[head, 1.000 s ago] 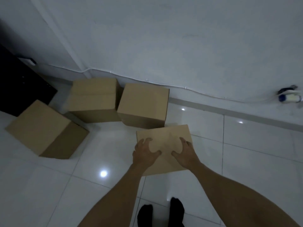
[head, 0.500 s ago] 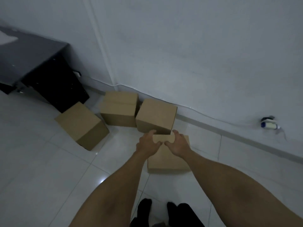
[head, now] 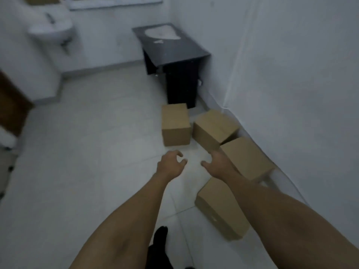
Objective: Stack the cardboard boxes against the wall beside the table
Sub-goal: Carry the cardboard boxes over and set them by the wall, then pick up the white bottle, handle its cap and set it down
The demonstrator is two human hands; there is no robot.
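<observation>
Head view: reaching out over the white floor (head: 87, 162) with both arms, holding nothing. Left hand (head: 171, 164) hovering with fingers loosely curled and spread; right hand (head: 217, 162) hovering likewise, fingers relaxed, overlapping the edge of a box in the picture, though contact cannot be told.

Four cardboard boxes lying unstacked along the wall (head: 291, 94), just past the dark table (head: 174, 47), whose tabletop is carrying a pale patch. Far box (head: 175, 124) sitting squarely, top face up, long axis running away toward the table, well off the wall. Second box (head: 214, 129) sitting turned at an angle, one corner aiming at the far box, nearly touching it. Third box (head: 246, 158) resting nearest the wall, long axis roughly along the skirting. Near box (head: 219, 208) lying low and skewed, long axis running down toward the feet, partly hidden behind the right forearm.

Judging the risks: gripping a box by one corner and letting it swing or slip; setting a skewed box onto another without squaring the edges, leaving an overhang and a leaning pile; building away from the wall, so nothing backs the stack; tripping on the near box beside the feet while stepping in. Dim light and blur making edges harder to line up.
</observation>
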